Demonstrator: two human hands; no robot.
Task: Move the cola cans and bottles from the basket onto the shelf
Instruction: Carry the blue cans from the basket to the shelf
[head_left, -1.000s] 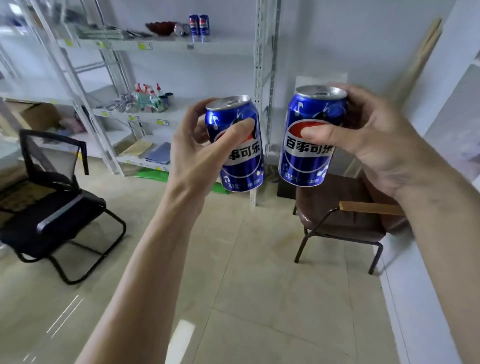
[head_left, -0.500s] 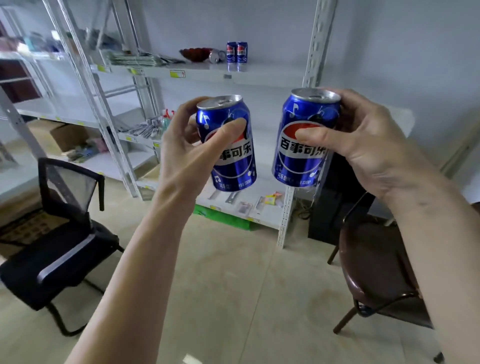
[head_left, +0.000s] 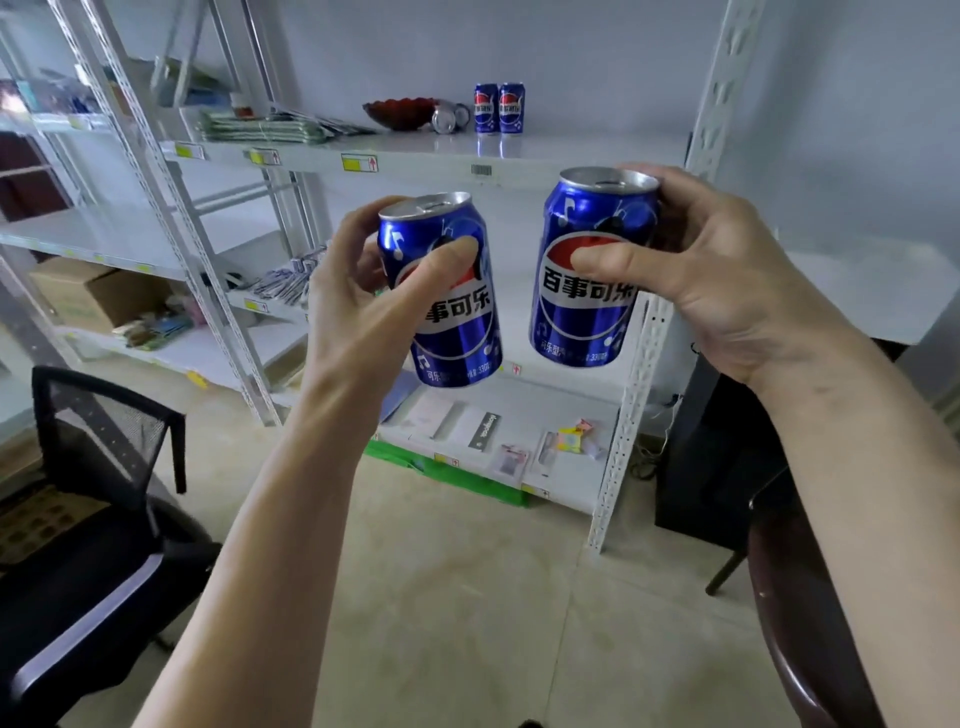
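My left hand (head_left: 358, 306) grips a blue cola can (head_left: 457, 332) upright, thumb across its label. My right hand (head_left: 727, 280) grips a second blue cola can (head_left: 582, 312), also upright, a little higher and to the right. Both cans hang in the air in front of a white metal shelf (head_left: 571, 156). On that upper shelf board stand two more blue cola cans (head_left: 498, 109), side by side near the back wall. The basket is not in view.
A red bowl (head_left: 397, 111) and a silver can lying on its side (head_left: 448, 117) sit left of the shelved cans. A black mesh chair (head_left: 98, 509) stands at lower left, a brown chair (head_left: 810, 613) at lower right, a black box (head_left: 717, 457) beside the shelf post.
The view has come closer to the shelf and turned right. Both hands keep their cans, held in the same way, and the shelved cans look larger.
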